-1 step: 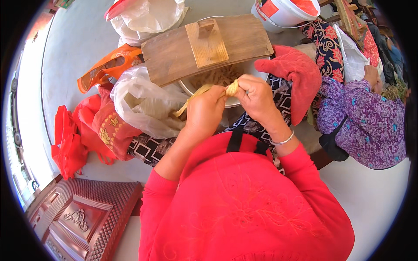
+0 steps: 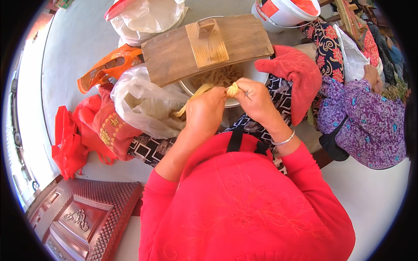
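Between my hands is a pale yellow, soft strip (image 2: 199,93), with a rounded, knot-like wad (image 2: 232,90) at its right. My left hand (image 2: 205,108) is closed on the strip, and its loose tail hangs out on the left side. My right hand (image 2: 254,98) pinches the wad between thumb and fingers; a bracelet circles that wrist. Just beyond them sits a white basin (image 2: 262,71) holding brownish pieces (image 2: 220,77). Across the basin lies a wooden board (image 2: 165,54) with a smaller wood block fixed on it. What the strip is made of, I cannot tell.
A white plastic bag (image 2: 130,89) stands left of the basin, near an orange bag (image 2: 93,71) and red bags (image 2: 67,141). On the right lie a red cloth (image 2: 300,71) and a person in a purple patterned sleeve (image 2: 365,122). A white bucket (image 2: 272,19) stands behind.
My hands have shifted very slightly, the right one dipping a little toward me. Both keep their hold on the yellow strip.
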A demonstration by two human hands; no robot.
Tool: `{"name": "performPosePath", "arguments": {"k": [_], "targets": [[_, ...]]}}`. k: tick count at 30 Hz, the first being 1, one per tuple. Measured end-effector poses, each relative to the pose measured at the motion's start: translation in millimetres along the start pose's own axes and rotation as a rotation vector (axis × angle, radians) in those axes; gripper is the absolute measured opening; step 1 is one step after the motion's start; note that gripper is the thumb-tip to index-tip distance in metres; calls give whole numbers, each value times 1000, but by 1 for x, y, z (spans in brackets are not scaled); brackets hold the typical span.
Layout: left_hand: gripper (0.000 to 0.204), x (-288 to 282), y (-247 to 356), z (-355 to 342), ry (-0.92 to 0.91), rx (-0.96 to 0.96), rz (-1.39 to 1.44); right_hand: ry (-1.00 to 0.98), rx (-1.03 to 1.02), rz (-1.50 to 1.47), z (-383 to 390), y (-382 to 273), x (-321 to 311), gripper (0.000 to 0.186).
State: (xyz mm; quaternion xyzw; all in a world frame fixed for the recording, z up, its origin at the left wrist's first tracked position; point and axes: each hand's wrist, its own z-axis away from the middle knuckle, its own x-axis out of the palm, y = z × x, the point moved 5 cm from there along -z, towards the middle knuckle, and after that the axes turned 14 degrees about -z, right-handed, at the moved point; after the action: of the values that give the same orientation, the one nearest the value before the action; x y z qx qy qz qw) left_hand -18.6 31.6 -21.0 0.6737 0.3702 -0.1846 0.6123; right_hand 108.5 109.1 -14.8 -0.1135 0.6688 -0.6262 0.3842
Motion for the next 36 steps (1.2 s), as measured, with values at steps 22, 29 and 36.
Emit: {"name": "performPosePath", "arguments": {"k": [22, 29, 36], "targets": [[15, 35, -37, 10, -298, -593, 895, 436, -191, -336, 1, 10, 2, 5], [7, -9, -33, 16, 33, 3, -84, 320, 101, -846, 2, 51, 6, 14], [7, -17, -5, -7, 85, 288, -254, -271, 303, -268, -4, 10, -16, 25]]}}
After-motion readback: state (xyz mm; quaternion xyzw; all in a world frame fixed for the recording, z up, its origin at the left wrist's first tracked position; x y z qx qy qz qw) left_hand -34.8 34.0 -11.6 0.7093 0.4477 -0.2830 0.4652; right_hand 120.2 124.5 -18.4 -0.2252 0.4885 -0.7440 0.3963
